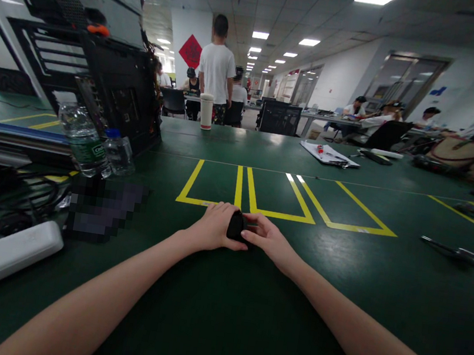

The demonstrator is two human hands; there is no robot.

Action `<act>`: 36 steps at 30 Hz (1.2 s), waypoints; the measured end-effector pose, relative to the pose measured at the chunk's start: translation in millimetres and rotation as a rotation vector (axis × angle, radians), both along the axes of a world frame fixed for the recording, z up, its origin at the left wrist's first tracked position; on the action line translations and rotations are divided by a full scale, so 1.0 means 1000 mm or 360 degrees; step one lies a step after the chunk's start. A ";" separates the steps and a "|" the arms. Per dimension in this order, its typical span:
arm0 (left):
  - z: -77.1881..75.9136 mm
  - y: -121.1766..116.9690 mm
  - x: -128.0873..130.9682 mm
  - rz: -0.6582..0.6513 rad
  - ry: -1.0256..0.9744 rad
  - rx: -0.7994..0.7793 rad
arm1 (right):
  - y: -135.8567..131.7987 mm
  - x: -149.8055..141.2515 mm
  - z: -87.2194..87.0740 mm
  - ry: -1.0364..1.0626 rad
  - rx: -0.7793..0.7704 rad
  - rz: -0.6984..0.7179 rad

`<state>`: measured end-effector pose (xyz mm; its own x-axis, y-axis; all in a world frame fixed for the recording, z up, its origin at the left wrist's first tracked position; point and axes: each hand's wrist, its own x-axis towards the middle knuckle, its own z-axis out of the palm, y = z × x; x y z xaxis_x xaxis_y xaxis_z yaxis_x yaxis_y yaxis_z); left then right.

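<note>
The left hand (214, 227) and right hand (270, 243) grasped a black object (235, 226) beside the yellow tape outlines (280, 215), its handling apparently unfinished.

Hands (241, 230) holding black object (236, 225), green table (216, 317)

An office-like workroom: rows of long tables (188, 265) with seated people (354, 107), mesh-backed chairs (278, 117), ceiling light panels (309, 42), and an opened computer case (120, 95).
</note>
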<state>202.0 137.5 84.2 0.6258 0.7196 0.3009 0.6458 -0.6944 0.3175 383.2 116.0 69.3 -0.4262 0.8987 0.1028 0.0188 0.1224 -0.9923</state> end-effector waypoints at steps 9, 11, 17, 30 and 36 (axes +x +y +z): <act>0.003 -0.002 0.000 0.0014 0.0021 -0.0034 | -0.006 -0.002 0.003 0.0036 0.0060 -0.0023; 0.005 -0.004 0.000 0.0013 0.0019 -0.0051 | -0.004 -0.002 0.003 -0.0015 0.0054 -0.0071; 0.002 -0.002 0.000 0.0037 0.0025 -0.0057 | -0.002 -0.001 0.002 0.0002 0.0006 0.0013; 0.004 -0.003 0.000 0.0007 0.0023 -0.0019 | -0.001 -0.001 -0.001 -0.0030 0.0032 -0.0065; 0.002 -0.002 0.001 0.0038 0.0030 -0.0010 | -0.004 -0.002 0.001 0.0061 0.0028 0.0014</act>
<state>203.3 135.6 86.2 0.6141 0.7361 0.2846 0.6679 -0.6769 0.3094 381.7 112.4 70.2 -0.4294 0.8930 0.1349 -0.0203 0.1398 -0.9900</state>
